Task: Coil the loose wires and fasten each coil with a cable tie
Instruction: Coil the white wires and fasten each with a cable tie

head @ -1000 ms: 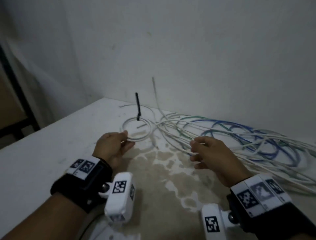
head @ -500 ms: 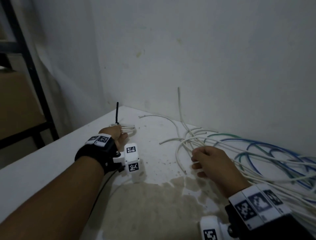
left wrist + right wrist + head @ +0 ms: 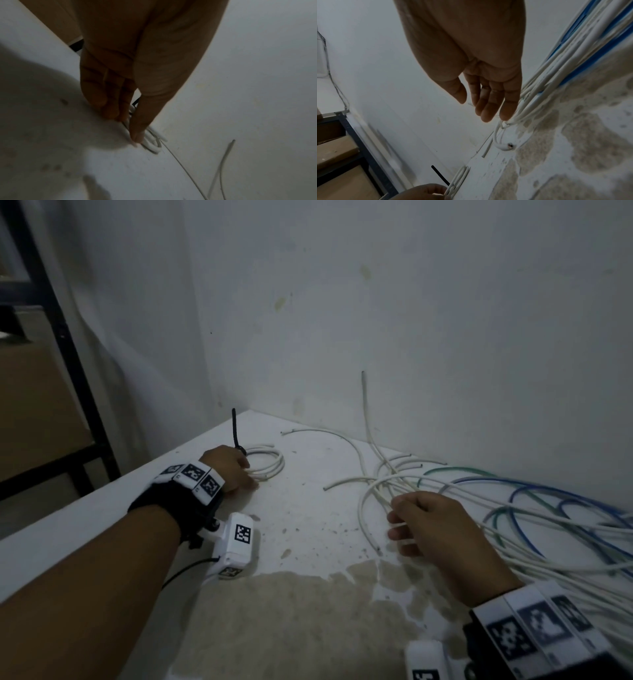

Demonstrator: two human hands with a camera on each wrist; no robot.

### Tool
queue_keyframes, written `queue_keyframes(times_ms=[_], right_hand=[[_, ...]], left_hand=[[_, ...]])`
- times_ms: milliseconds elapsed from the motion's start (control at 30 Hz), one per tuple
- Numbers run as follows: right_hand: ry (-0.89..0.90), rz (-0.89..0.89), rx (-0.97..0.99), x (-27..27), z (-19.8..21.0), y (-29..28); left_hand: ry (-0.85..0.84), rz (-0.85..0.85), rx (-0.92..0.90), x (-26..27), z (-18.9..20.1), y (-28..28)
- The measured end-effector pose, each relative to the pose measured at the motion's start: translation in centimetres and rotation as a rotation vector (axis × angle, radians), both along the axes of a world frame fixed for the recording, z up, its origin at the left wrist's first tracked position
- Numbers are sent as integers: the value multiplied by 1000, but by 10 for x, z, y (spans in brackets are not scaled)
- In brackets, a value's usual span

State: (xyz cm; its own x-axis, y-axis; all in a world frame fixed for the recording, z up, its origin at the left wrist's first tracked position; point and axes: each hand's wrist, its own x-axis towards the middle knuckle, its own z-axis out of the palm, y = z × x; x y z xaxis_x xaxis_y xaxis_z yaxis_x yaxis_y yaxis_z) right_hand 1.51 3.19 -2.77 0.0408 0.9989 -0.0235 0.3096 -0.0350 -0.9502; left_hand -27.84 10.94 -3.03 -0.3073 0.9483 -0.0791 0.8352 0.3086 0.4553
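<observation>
A small white coil [image 3: 274, 465] bound by a black cable tie [image 3: 235, 428] lies at the table's far left corner. My left hand [image 3: 251, 477] pinches its near side between thumb and fingers, low on the tabletop. The left wrist view shows the thumb tip on the coil [image 3: 152, 147]. A tangle of loose white, blue and green wires [image 3: 513, 518] spreads across the right. My right hand [image 3: 394, 525] hovers at its left end, fingers relaxed and brushing white strands [image 3: 556, 81] without gripping any. The right wrist view also catches the coil [image 3: 458, 177] and tie [image 3: 440, 175].
A white wall runs close behind the table. One wire end [image 3: 364, 398] stands up against it. A dark metal rack [image 3: 68, 354] with cardboard boxes [image 3: 34, 405] stands beyond the table's left edge. A brownish stain [image 3: 291, 611] covers the near tabletop.
My left hand has carried the tied coil from the middle of the table out to the far left corner. The right hand has stayed over the loose wires.
</observation>
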Motion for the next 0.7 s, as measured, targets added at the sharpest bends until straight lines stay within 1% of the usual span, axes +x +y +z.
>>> queue_keyframes(times_ms=[100, 300, 400, 467, 533, 600, 700], right_hand=[[-5, 1, 9, 4, 0, 0], [19, 2, -6, 21, 3, -3], [12, 5, -26, 41, 9, -14], [-7, 3, -56, 60, 15, -25], [-53, 2, -80, 85, 20, -39], [-164, -17, -76, 111, 24, -54], [-322, -65, -83, 154, 30, -76]], left_hand=[[43, 24, 39, 1, -1, 6], [20, 55, 74, 3, 0, 5], [-56, 92, 243, 15, 11, -8], [-153, 30, 338, 37, 21, -21], [-330, -69, 368, 72, 30, -41], [-557, -150, 359, 114, 33, -65], [-846, -258, 295, 178, 28, -98]])
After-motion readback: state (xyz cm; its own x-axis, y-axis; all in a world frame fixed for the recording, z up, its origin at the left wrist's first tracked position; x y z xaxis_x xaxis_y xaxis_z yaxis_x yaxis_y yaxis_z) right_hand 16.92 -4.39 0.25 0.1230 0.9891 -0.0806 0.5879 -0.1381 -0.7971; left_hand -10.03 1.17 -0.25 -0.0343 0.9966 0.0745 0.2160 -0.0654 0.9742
